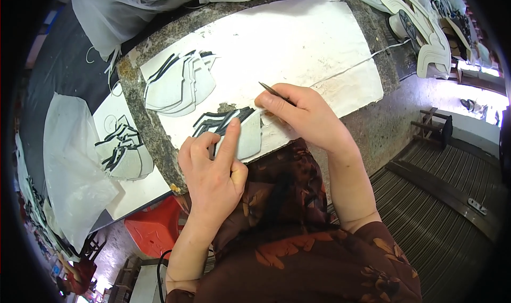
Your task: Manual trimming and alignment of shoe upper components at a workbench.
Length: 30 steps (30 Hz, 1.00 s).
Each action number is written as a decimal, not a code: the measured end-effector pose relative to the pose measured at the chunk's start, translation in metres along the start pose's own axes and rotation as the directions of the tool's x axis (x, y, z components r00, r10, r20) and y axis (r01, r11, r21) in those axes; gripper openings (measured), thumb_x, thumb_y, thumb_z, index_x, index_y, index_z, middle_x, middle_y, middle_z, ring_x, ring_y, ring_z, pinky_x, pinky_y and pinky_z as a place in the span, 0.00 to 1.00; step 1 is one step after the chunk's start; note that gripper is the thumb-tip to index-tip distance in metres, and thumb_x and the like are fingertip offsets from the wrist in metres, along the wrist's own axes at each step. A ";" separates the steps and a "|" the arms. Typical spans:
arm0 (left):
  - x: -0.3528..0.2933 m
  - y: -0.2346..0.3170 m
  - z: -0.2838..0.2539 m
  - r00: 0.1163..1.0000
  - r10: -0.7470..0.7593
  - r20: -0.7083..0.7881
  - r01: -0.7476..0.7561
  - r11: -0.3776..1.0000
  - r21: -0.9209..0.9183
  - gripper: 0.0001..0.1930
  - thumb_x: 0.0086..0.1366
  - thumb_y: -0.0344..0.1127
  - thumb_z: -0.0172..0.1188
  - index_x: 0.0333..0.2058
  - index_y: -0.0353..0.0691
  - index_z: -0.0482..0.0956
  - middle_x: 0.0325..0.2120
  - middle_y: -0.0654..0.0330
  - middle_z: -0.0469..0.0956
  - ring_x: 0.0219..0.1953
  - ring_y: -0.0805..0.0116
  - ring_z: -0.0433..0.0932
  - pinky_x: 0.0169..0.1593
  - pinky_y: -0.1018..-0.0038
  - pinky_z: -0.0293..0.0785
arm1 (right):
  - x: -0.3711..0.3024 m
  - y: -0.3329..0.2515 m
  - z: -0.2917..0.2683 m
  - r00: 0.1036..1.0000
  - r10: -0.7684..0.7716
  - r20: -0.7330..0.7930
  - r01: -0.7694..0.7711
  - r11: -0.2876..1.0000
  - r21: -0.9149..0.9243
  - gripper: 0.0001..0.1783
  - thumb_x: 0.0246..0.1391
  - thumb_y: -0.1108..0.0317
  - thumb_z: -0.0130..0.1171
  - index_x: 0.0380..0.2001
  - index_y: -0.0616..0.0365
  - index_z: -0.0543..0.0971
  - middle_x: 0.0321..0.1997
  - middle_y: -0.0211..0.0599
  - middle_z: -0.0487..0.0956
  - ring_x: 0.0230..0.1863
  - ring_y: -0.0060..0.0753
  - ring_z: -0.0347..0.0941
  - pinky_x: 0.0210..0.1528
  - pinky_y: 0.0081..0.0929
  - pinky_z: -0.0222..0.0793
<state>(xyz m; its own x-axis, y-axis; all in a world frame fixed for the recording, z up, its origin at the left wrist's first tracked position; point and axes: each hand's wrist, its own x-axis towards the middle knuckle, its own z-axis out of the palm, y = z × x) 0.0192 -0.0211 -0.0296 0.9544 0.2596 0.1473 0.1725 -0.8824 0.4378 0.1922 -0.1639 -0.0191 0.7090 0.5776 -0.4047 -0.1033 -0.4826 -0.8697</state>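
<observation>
My left hand [210, 162] lies over a small pile of pale grey shaped pieces [249, 140] with dark edges, near the front edge of the white board. Its index fingertip presses on the top piece, while the other fingers are bent and apart. Just to the right, my right hand [306, 111] is closed around a thin, dark, pointed tool [275, 93], whose tip sticks out past the fingers toward the far left. A narrow white tape [346, 70] runs from the right toward this hand. Its end near the fingers is hard to make out.
Another fanned stack of pale pieces [181, 87] lies on the white board [287, 37]. At the left are more pieces [128, 156] and clear plastic [74, 159]. A tape spool [402, 25] stands at the far right. A red stool [154, 226] is below left.
</observation>
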 end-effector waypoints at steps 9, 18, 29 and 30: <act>0.015 0.003 -0.033 0.996 -0.089 0.032 0.094 0.967 -0.235 0.28 0.57 0.29 0.65 0.59 0.39 0.79 0.48 0.52 0.71 0.52 0.54 0.69 0.58 0.62 0.66 | -0.011 -0.015 -0.008 0.981 0.077 0.176 -0.117 0.965 0.233 0.05 0.56 0.69 0.67 0.32 0.57 0.81 0.25 0.13 0.69 0.29 0.09 0.62 0.31 0.14 0.58; 0.051 0.010 -0.046 0.969 -0.089 0.230 0.185 0.878 -0.441 0.11 0.59 0.33 0.71 0.38 0.35 0.83 0.35 0.59 0.77 0.40 0.65 0.74 0.46 0.71 0.70 | -0.021 -0.022 -0.012 0.960 -0.075 0.269 -0.015 0.948 0.318 0.07 0.57 0.68 0.66 0.32 0.60 0.81 0.26 0.19 0.73 0.29 0.12 0.64 0.33 0.17 0.62; 0.051 0.009 -0.049 0.878 -0.216 0.427 0.451 0.672 -0.587 0.09 0.59 0.33 0.70 0.33 0.33 0.82 0.25 0.60 0.76 0.26 0.70 0.73 0.32 0.72 0.69 | -0.025 -0.027 -0.015 0.971 -0.094 0.222 0.059 0.986 0.158 0.08 0.57 0.68 0.65 0.32 0.63 0.81 0.26 0.25 0.77 0.30 0.14 0.68 0.33 0.19 0.66; 0.051 0.009 -0.049 0.868 -0.222 0.445 0.471 0.656 -0.590 0.09 0.59 0.33 0.70 0.33 0.33 0.82 0.24 0.60 0.77 0.26 0.72 0.73 0.32 0.74 0.69 | -0.025 -0.027 -0.014 0.972 -0.092 0.218 0.058 0.986 0.157 0.08 0.57 0.68 0.65 0.32 0.63 0.81 0.26 0.25 0.77 0.30 0.14 0.68 0.33 0.19 0.66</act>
<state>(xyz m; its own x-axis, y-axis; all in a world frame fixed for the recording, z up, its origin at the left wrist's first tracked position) 0.0573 0.0034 0.0258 0.8981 0.2469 -0.3640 0.4185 -0.2253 0.8798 0.1874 -0.1749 0.0184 0.5462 0.7490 -0.3751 -0.1704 -0.3391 -0.9252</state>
